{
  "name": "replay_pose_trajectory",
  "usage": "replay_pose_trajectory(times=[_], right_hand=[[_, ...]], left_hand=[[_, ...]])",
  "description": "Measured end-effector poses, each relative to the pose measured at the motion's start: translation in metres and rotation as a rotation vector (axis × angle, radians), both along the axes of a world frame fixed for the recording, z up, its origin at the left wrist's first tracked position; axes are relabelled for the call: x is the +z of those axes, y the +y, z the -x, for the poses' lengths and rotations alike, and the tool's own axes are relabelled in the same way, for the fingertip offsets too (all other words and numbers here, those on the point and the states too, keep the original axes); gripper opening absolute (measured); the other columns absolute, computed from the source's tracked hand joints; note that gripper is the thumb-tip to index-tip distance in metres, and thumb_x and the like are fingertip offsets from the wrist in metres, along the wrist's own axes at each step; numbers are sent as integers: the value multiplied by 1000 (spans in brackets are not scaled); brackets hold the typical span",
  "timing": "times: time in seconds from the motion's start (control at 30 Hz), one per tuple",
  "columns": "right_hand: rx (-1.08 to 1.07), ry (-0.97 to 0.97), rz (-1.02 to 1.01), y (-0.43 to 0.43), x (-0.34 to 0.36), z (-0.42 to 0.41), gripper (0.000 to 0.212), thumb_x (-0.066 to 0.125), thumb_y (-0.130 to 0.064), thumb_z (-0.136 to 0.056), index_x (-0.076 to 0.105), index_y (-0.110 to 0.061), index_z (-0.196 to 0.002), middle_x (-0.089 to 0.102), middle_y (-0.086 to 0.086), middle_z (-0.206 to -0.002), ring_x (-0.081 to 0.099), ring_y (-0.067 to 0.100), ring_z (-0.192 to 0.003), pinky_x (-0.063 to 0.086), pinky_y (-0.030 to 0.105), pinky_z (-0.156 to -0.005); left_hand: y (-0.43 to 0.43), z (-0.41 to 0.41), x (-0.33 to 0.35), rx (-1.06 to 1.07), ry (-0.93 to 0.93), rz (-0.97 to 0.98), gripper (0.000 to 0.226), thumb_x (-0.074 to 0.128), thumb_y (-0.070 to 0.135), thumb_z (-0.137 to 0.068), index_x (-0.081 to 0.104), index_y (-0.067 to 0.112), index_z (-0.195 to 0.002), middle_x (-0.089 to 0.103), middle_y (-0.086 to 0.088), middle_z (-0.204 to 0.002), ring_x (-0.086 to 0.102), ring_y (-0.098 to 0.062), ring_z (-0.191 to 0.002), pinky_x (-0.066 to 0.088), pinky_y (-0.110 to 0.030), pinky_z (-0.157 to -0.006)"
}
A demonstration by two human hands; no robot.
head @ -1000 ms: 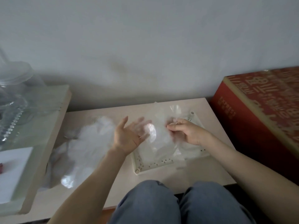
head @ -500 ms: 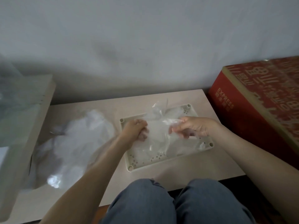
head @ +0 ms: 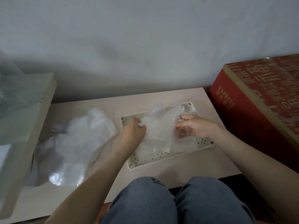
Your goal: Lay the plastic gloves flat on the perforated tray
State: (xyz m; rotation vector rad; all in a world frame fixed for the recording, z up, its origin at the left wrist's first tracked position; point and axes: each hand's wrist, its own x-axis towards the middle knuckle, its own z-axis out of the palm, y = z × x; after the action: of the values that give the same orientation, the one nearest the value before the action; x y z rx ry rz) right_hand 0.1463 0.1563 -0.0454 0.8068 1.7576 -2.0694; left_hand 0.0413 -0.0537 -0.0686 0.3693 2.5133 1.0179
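A cream perforated tray [head: 163, 160] lies on the low beige table, right of centre. Thin clear plastic gloves [head: 159, 126] are spread over most of the tray, crumpled at the far edge. My left hand [head: 133, 132] is over the tray's left part, fingers curled into the left edge of a glove. My right hand [head: 194, 126] is over the right part and pinches the same film between thumb and fingertips. The glove stretches between the two hands, low over the tray.
A heap of more clear plastic gloves [head: 72, 143] lies on the table [head: 186, 168] to the left. A raised cream shelf [head: 21, 126] borders the far left. A red printed box [head: 258, 107] stands at the right. My knees are below the table's front edge.
My left hand went from open and raised to gripping the glove's left edge, and both hands have lowered the glove onto the tray. The view has shifted leftward.
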Motion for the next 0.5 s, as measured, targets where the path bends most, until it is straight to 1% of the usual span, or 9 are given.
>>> replay_pose_trajectory(times=[0.07,0.13,0.2,0.23,0.27,0.3,0.37,0.43,0.5], right_hand=[[5,-40,-73,-1,-1,-1,15,58,1,-91,56,0,-105,62,13,-89,63,20,-71,57,31,-58],[1,-56,-106,-2,-3,-1,12,57,3,-91,56,-1,-102,60,11,-87,61,18,-69,56,29,-54],[-1,-50,-118,-3,-5,0,11,57,4,-90,56,-3,-99,58,9,-85,60,16,-67,56,29,-54],[-5,-46,-127,-2,-8,-1,13,57,4,-90,56,-4,-100,58,7,-86,60,14,-67,56,29,-55],[-2,-41,-144,-2,-10,0,16,58,4,-90,57,-4,-104,58,6,-88,59,12,-66,55,29,-57],[6,-37,-164,-3,-11,0,19,59,2,-90,58,-4,-108,59,5,-90,59,10,-66,54,28,-58],[32,-29,-208,-5,-11,1,21,60,-1,-90,60,-4,-111,59,4,-91,58,9,-69,52,25,-59],[66,-21,-217,-5,-10,2,16,59,-2,-91,60,-6,-106,57,3,-86,57,10,-70,51,24,-60],[88,-20,-130,-2,-7,1,15,60,-2,-90,58,-4,-104,57,7,-82,59,15,-68,53,29,-59]], left_hand=[[1,-4,-2,-35,200,49,42,55,17,-90,43,8,-129,54,-8,-119,49,-27,-114,37,-32,-95],[0,-7,-8,-110,497,75,49,56,16,-89,41,6,-135,46,-11,-133,41,-29,-124,33,-38,-106],[-1,-7,-14,-266,730,38,44,57,14,-86,49,7,-129,50,-12,-133,47,-31,-122,38,-43,-104],[1,-8,-18,-402,801,16,41,59,15,-86,53,9,-126,52,-12,-134,49,-31,-122,39,-43,-103],[2,-9,-20,-562,824,21,39,58,18,-88,55,11,-126,50,-12,-137,48,-31,-125,35,-43,-107],[3,-10,-23,-714,802,67,40,51,24,-92,53,13,-130,45,-11,-144,41,-30,-133,27,-43,-112],[3,-10,-30,-905,705,266,61,20,46,-94,35,19,-146,20,-8,-159,16,-25,-147,4,-40,-118],[4,-5,-39,-931,596,441,83,-7,60,-80,5,23,-154,-4,-4,-162,-6,-20,-149,-9,-40,-117],[6,-2,-48,-901,526,489,87,-16,64,-73,-12,26,-152,-13,-1,-161,-14,-17,-147,-13,-40,-116]])
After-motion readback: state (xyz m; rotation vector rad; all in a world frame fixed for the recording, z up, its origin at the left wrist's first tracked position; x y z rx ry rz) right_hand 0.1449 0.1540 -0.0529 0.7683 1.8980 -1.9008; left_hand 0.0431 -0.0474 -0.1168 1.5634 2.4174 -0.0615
